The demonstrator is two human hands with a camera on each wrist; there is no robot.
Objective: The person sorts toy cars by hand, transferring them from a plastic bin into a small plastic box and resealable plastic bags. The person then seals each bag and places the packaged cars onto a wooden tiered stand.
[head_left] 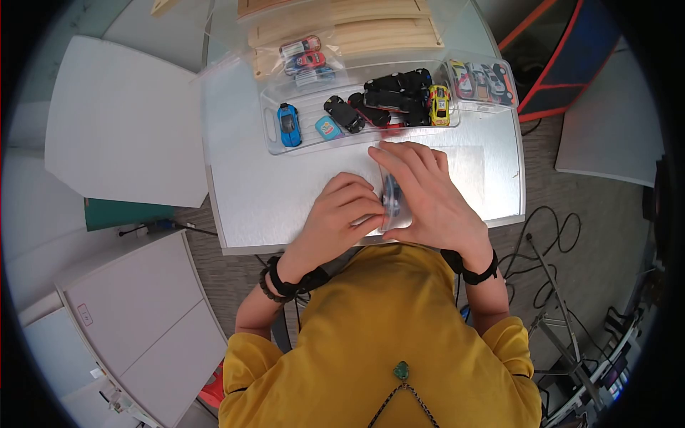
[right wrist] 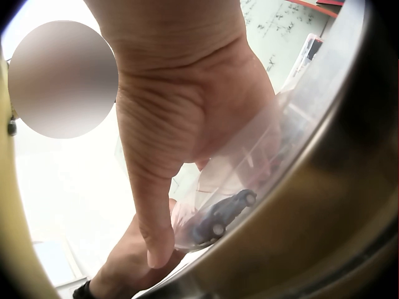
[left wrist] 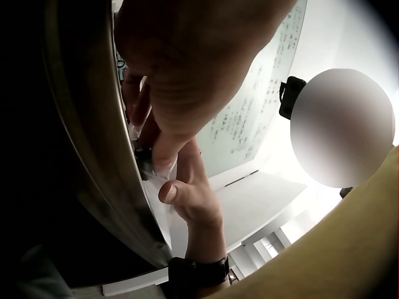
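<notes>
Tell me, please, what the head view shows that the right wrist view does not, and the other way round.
Only the head view: the green stone pendant on a dark cord, plus the bright blue toy car and yellow toy car in the long clear plastic tray.

Only the right wrist view: the pale board with dark handwriting, and, plainly, the pale wheels of the dark blue toy car.

Both: that dark blue car inside the clear plastic bag, the left hand and the right hand.
</notes>
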